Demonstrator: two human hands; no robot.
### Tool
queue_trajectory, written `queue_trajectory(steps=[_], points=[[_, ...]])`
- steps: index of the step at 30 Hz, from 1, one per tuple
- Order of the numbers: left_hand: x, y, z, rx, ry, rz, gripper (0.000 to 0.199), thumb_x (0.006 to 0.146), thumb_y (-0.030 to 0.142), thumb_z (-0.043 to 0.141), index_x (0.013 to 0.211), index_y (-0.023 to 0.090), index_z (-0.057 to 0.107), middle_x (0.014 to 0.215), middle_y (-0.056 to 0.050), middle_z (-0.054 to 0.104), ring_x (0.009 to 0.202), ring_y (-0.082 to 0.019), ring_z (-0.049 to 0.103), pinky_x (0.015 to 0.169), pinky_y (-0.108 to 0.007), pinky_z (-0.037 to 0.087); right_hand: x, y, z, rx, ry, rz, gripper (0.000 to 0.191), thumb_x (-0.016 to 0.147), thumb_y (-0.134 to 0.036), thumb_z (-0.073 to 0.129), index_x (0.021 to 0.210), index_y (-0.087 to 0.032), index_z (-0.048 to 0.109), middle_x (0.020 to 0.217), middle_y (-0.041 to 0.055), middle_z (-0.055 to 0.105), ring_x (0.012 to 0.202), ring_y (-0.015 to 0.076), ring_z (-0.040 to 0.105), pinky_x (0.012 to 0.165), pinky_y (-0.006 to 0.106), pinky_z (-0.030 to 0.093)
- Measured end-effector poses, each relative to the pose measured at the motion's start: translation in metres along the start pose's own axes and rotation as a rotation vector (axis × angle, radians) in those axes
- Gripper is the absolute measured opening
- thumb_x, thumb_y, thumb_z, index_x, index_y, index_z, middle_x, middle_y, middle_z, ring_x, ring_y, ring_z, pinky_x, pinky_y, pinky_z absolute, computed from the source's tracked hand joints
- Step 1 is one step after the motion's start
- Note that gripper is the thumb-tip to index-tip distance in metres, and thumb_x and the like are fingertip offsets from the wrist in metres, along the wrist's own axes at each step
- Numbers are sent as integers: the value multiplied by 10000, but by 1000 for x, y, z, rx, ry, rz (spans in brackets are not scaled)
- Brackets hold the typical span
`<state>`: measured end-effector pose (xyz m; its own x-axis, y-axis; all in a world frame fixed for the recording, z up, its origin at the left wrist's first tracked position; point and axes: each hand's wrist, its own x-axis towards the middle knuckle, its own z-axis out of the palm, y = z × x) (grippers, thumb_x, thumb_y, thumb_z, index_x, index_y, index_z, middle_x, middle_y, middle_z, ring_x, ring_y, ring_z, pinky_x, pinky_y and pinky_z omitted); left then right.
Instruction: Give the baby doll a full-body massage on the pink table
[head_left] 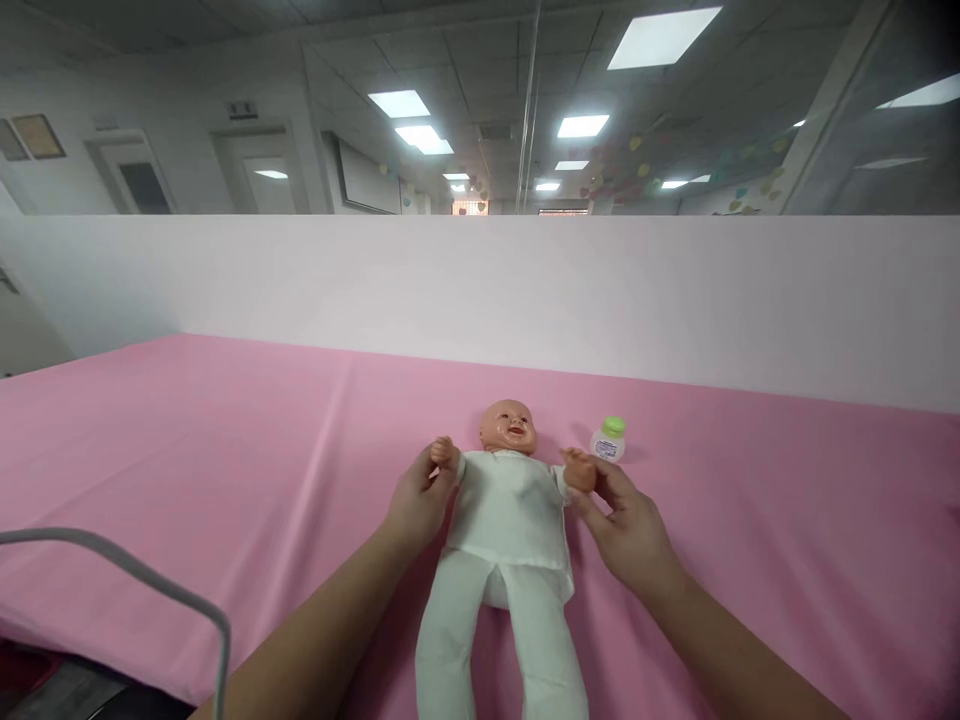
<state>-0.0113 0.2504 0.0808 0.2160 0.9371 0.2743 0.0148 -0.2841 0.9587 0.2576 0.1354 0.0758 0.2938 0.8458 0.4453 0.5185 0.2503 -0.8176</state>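
Observation:
A baby doll [511, 510] in a white cloth suit lies on its back on the pink sheet [247, 430], head toward the far side. My left hand [421, 500] is closed around the doll's forearm on the left, just below its small fist. On the other side, my right hand [626, 520] pinches the doll's other hand between thumb and fingers. Both doll arms are bent up beside its shoulders. Just beyond my right hand stands a small clear bottle [608, 440] with a green cap and a printed label.
A low white wall [480, 290] runs along the far edge of the pink surface, with glass above it. A grey cable [135, 565] curves across the lower left. Dark items lie below the sheet's edge at the bottom left corner.

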Motion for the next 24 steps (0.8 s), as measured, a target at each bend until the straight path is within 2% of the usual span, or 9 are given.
queue_trajectory(steps=[3, 6, 9, 11, 14, 18, 21, 24], points=[[15, -6, -7, -278, 186, -240, 231, 980, 413, 633, 1109, 224, 666, 1222, -103, 688, 1159, -263, 676, 967, -378, 583, 11, 13, -7, 216, 179, 217, 507, 944, -525, 672, 1389, -302, 574, 1430, 67, 646, 1301, 289, 631, 1120, 506, 523], [27, -9, -16, -415, 338, -475, 225, 1007, 376, 587, 1142, 197, 606, 1055, -122, 707, 905, -240, 736, 819, -386, 633, 22, 27, -13, 427, 285, 518, 454, 944, -553, 663, 1293, -269, 600, 1280, 91, 707, 1131, 298, 718, 982, 506, 619], [34, -8, -27, -511, 356, -578, 150, 1020, 315, 535, 1010, 171, 577, 848, -109, 687, 742, -231, 729, 735, -396, 647, 29, 37, -18, 667, 276, 803, 388, 948, -497, 671, 1236, -248, 598, 1155, 108, 731, 1019, 301, 760, 895, 513, 658], [35, -7, -33, -565, 342, -588, 102, 1008, 250, 531, 928, 189, 547, 771, -82, 666, 704, -228, 726, 717, -413, 653, 31, 41, -23, 780, 246, 904, 338, 949, -425, 686, 1208, -230, 591, 1117, 122, 736, 1026, 310, 766, 892, 519, 660], [35, -5, -36, -592, 331, -575, 112, 976, 148, 544, 879, 201, 528, 741, -51, 656, 677, -208, 722, 712, -410, 659, 32, 48, -27, 845, 233, 940, 258, 963, -334, 674, 1170, -209, 583, 1107, 136, 741, 1053, 311, 766, 904, 518, 658], [35, -7, -33, -557, 312, -570, 79, 955, 114, 599, 905, 171, 575, 830, -88, 697, 694, -189, 727, 684, -326, 650, 32, 56, -28, 871, 248, 902, 213, 944, -312, 701, 1109, -209, 616, 1013, 103, 757, 1031, 297, 772, 920, 516, 658], [35, -9, -31, -543, 321, -558, 54, 953, 120, 629, 956, 160, 592, 869, -90, 702, 708, -177, 730, 681, -292, 641, 32, 57, -27, 842, 281, 778, 200, 934, -323, 699, 1102, -223, 656, 1033, 93, 767, 1023, 287, 769, 948, 524, 647], [32, -11, -31, -513, 304, -433, 169, 927, 120, 674, 1053, 186, 582, 984, -89, 717, 828, -194, 753, 752, -324, 648, 32, 50, -25, 787, 296, 583, 357, 884, -368, 760, 1204, -255, 652, 1176, 80, 751, 1060, 285, 753, 985, 532, 628]])
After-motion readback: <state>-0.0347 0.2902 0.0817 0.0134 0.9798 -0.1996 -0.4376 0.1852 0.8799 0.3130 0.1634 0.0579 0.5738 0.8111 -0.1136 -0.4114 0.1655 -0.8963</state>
